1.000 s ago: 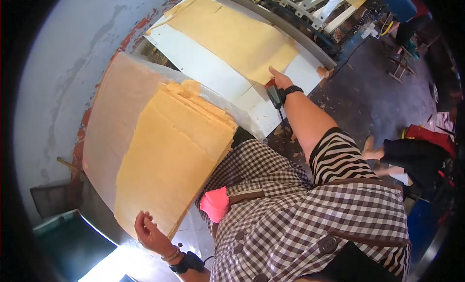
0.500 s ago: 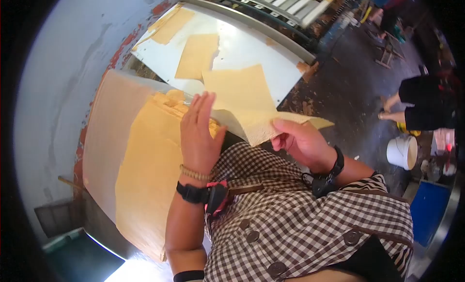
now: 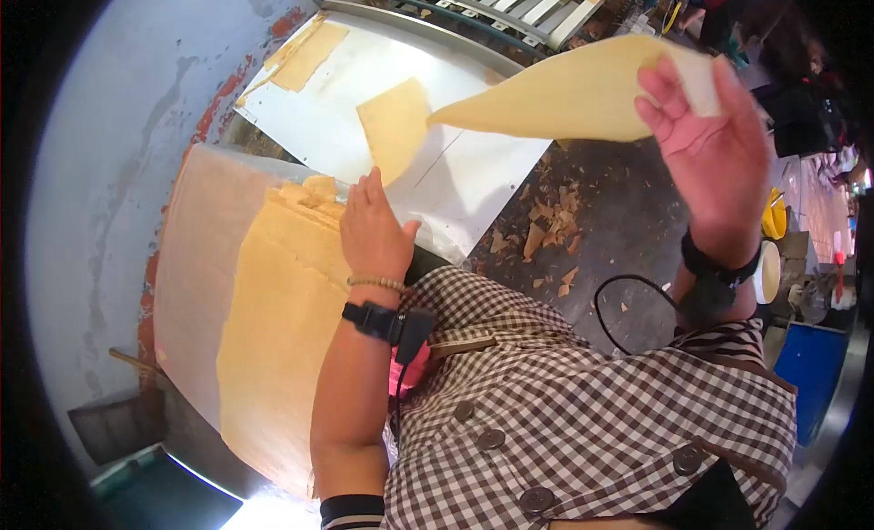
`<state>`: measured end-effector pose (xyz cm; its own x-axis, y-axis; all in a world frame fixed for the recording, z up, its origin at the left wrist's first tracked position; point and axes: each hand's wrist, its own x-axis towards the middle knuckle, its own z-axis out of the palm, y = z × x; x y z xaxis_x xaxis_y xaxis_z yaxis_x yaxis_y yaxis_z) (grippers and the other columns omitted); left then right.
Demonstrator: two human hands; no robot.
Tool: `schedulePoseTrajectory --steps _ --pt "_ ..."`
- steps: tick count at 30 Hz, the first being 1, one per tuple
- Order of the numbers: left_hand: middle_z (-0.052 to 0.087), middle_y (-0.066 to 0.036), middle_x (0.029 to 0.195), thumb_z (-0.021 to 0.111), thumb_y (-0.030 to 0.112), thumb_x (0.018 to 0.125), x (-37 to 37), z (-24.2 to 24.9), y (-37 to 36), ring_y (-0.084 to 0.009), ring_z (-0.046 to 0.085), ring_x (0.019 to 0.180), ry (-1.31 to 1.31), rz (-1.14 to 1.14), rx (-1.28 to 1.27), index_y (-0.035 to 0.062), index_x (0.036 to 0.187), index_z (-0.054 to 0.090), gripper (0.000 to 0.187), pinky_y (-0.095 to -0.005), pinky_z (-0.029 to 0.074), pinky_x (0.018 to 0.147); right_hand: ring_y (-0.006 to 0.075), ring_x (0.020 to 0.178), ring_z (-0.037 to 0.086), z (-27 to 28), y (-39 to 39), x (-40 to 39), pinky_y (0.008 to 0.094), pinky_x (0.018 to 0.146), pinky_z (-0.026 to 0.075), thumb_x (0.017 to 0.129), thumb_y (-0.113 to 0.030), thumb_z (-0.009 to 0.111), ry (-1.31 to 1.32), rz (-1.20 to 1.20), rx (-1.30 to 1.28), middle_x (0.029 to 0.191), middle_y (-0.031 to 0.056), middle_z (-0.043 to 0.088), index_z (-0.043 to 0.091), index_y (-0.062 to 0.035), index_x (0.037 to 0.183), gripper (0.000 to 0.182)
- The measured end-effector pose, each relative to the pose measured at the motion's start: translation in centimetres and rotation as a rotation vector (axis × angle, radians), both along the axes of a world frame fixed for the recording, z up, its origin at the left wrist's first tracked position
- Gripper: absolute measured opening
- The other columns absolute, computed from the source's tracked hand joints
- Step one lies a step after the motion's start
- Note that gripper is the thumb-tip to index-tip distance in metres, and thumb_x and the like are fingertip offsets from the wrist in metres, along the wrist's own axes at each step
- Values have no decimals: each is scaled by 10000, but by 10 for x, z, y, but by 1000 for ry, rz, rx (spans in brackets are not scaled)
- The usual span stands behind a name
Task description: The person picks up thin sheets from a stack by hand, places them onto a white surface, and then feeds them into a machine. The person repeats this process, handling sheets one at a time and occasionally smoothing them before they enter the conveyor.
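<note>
My right hand (image 3: 701, 138) is raised at the upper right, its fingers closed on a thin tan sheet (image 3: 555, 91) that stretches out to the left over the white board (image 3: 319, 120). The sheet's far tip points towards a smaller tan piece (image 3: 396, 129) on the board. My left hand (image 3: 376, 234) has its fingers extended, near the lower edge of that piece and beside the stack of tan sheets (image 3: 282, 321). Whether its fingertips touch the small piece, I cannot tell.
More tan scraps (image 3: 309, 56) lie at the board's upper left corner. A slatted metal rack (image 3: 523, 11) stands behind it. Torn scraps (image 3: 546, 229) litter the dark floor. A blue panel (image 3: 819, 371) and white bucket (image 3: 769, 270) are at right; a wall is at left.
My right hand has moved up and right, lifting the sheet off the board and swinging it out. The smaller piece now lies turned and lower on the board. My left hand moved slightly.
</note>
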<state>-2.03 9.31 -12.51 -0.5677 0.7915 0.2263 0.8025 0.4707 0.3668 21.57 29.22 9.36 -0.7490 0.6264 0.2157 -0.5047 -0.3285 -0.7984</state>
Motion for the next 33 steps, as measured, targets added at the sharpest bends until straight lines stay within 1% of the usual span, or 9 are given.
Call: schedulePoseTrajectory --steps 3,8,9,15,22,26,28,30,33 --pt "553 -202 1277 869 333 658 -33 -24 37 -361 555 1162 -109 34 23 24 1395 396 929 -464 461 953 346 1345 442 45 25 -60 460 1076 410 1029 -262 419 17 209 97 1376 202 531 505 12 1353 433" --pt "550 -200 1257 875 455 630 -4 -52 71 -361 561 1144 -116 116 -2 24 1436 316 1070 -466 479 912 331 1301 468 90 34 -94 433 1033 435 1018 -282 443 33 246 173 1351 194 544 502 8 1350 445" --pt "508 -164 1401 795 424 745 6 -40 75 -300 471 1298 -345 155 -190 83 1426 416 851 -454 428 988 328 1292 473 98 34 -93 427 1024 440 1015 -286 448 41 248 193 1346 192 547 502 7 1349 448" --pt "717 -163 895 719 321 822 -19 -76 53 -345 686 838 -703 109 166 44 1011 711 336 -413 528 744 311 1239 505 119 43 -104 394 973 470 1001 -309 476 99 268 246 1316 183 562 499 2 1346 465" --pt "716 -153 864 726 154 841 -25 94 -51 -283 703 800 -714 -163 250 1 976 692 207 -383 537 694 291 1177 542 134 48 -105 356 912 505 984 -337 510 206 296 280 1281 171 579 496 -5 1343 489" --pt "702 -85 889 751 -90 745 -31 186 -134 -180 677 861 -921 214 418 -35 987 686 256 -310 548 765 279 1141 563 135 43 -106 333 878 524 975 -353 529 238 331 244 1261 164 590 494 -8 1340 503" --pt "709 -91 893 768 -72 721 -45 223 -185 -186 682 860 -710 252 305 -27 988 691 282 -306 537 798 273 1123 574 134 44 -103 322 861 534 970 -361 539 281 357 220 1251 161 595 494 -10 1339 511" --pt "713 -77 991 791 -3 725 -68 266 -223 -158 677 889 -791 254 103 -15 1070 663 368 -297 542 793 267 1106 585 130 44 -96 311 844 544 966 -368 548 327 395 189 1241 158 600 493 -12 1338 519" --pt "724 -69 900 716 -33 669 -109 304 -235 -134 679 804 -743 309 -200 -23 989 689 321 -274 539 754 259 1079 601 105 41 -88 295 818 559 958 -380 562 407 500 49 1226 153 607 491 -15 1337 531"
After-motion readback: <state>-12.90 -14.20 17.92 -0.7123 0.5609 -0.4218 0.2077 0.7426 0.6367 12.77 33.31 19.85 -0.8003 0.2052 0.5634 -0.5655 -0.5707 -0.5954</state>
